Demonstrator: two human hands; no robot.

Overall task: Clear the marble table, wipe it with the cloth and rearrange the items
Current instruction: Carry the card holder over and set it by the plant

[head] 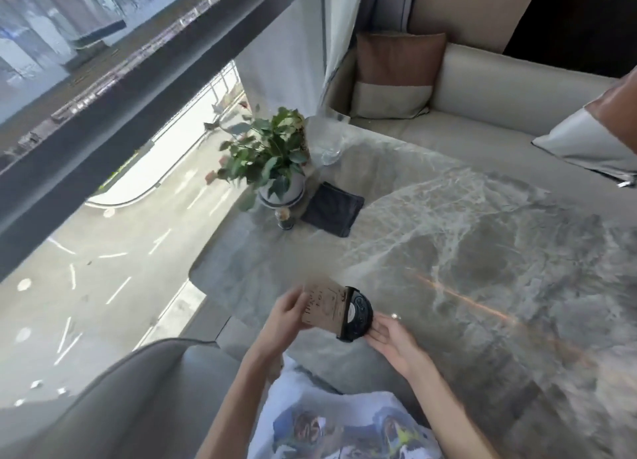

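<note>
Over the near left corner of the marble table [465, 238] I hold a brown card sign on a round black base [339, 312]. My left hand [287, 315] grips the card's left edge. My right hand [386, 334] touches the black base from the right, fingers spread under it. Farther back by the window stand a potted plant in a white vase [272, 162], a small dark bottle [285, 217], a folded dark cloth [332, 208] lying flat, and a clear glass [327, 141].
A beige sofa [482, 96] with brown-and-cream cushions [396, 76] runs behind the table. A grey seat back [138, 396] is at my lower left. The large window [103, 148] lies along the table's left side.
</note>
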